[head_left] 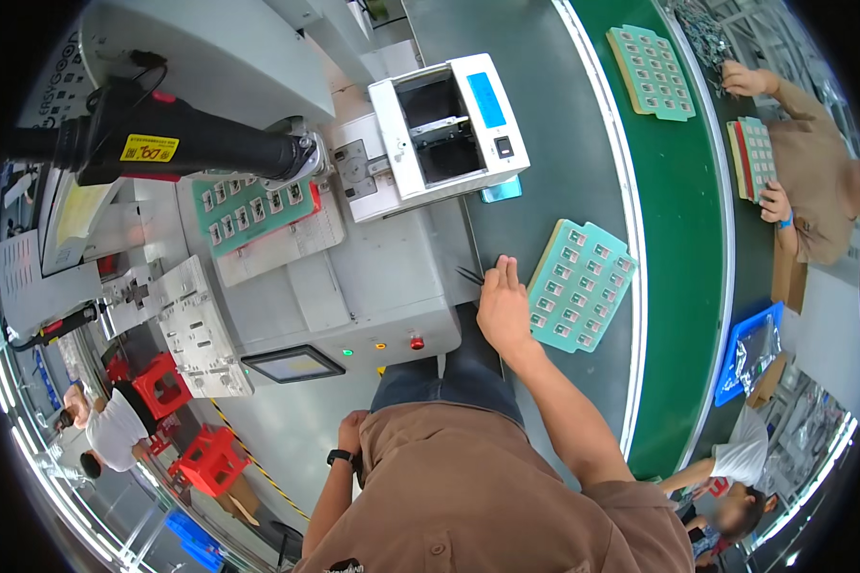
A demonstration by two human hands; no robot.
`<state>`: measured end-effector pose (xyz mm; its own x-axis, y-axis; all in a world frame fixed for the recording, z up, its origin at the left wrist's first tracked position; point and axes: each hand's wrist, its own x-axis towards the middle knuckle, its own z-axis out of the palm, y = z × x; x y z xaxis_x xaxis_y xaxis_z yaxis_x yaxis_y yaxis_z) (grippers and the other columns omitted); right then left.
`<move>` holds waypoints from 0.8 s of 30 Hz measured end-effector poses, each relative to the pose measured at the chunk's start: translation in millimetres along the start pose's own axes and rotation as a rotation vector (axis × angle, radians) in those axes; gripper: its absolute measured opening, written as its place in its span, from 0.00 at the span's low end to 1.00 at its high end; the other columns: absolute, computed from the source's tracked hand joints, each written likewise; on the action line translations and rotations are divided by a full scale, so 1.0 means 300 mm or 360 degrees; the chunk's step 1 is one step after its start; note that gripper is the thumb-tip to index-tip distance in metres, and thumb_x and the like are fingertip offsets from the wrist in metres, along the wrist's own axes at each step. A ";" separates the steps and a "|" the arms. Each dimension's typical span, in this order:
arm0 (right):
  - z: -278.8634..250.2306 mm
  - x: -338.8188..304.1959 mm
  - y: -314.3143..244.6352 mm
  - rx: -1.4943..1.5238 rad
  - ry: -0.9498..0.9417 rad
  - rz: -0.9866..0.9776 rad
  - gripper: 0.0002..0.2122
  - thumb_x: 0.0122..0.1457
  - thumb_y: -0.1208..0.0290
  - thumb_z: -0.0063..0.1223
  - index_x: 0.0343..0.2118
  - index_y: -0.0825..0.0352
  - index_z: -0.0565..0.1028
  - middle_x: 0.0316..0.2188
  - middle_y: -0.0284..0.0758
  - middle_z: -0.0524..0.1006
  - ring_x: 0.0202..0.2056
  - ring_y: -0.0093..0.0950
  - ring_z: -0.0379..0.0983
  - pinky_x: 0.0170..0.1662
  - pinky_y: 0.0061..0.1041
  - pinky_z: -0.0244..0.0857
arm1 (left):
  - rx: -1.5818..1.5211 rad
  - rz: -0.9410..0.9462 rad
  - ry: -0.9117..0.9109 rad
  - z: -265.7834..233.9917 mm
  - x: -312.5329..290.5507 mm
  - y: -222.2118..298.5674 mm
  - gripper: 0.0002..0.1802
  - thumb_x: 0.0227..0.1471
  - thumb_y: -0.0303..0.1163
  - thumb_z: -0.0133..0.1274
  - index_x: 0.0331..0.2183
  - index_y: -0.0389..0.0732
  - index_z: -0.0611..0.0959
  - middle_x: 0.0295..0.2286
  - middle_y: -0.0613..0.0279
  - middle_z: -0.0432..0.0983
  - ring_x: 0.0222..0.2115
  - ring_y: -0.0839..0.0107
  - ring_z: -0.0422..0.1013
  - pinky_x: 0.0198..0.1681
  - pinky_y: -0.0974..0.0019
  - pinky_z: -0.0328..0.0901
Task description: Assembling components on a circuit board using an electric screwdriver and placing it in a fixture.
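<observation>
My right hand is over the dark grey work surface, close against the left edge of a light green tray. The tray carries rows of small square parts in its pockets. A pair of dark tweezers sticks out to the left from between my fingers, its tips pointing toward the machine. Down beside my waist hangs my left hand, a dark watch on its wrist. Its fingers are mostly hidden, and I see nothing in it.
A white box-shaped feeder stands ahead. Left of it, a robot arm reaches over another green tray. Right runs a green conveyor belt bearing a tray. Across it, a co-worker's hand holds another tray.
</observation>
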<state>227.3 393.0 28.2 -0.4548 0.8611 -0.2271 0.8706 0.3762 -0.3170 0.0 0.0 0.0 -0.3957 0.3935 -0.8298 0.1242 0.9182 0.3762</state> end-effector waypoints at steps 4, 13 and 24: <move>0.003 -0.002 -0.001 -0.0015 0.0019 -0.0016 0.10 0.55 0.78 0.45 0.38 0.77 0.66 0.54 0.62 0.64 0.57 0.53 0.61 0.49 0.43 0.65 | 0.0048 0.0005 0.0008 -0.001 -0.006 0.007 0.16 0.55 0.40 0.52 0.36 0.38 0.83 0.32 0.53 0.81 0.35 0.64 0.77 0.39 0.65 0.68; -0.006 0.002 -0.005 0.0001 -0.0009 -0.0004 0.11 0.54 0.78 0.43 0.39 0.79 0.66 0.54 0.62 0.64 0.58 0.52 0.61 0.50 0.42 0.65 | -0.0013 -0.0041 0.0017 0.012 0.001 -0.023 0.15 0.56 0.39 0.51 0.36 0.37 0.83 0.32 0.53 0.81 0.36 0.62 0.77 0.40 0.65 0.68; -0.013 0.001 0.012 0.0088 -0.0001 -0.0022 0.11 0.55 0.79 0.43 0.40 0.80 0.65 0.53 0.62 0.65 0.57 0.53 0.61 0.50 0.45 0.65 | -0.0029 -0.0024 0.0042 0.024 0.010 -0.037 0.13 0.55 0.35 0.49 0.36 0.38 0.83 0.33 0.52 0.80 0.37 0.60 0.77 0.40 0.64 0.69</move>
<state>231.0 395.9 30.5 -0.4667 0.8558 -0.2230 0.8527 0.3685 -0.3703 3.9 -8.7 -9.6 -0.4213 0.3783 -0.8243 0.1017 0.9228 0.3715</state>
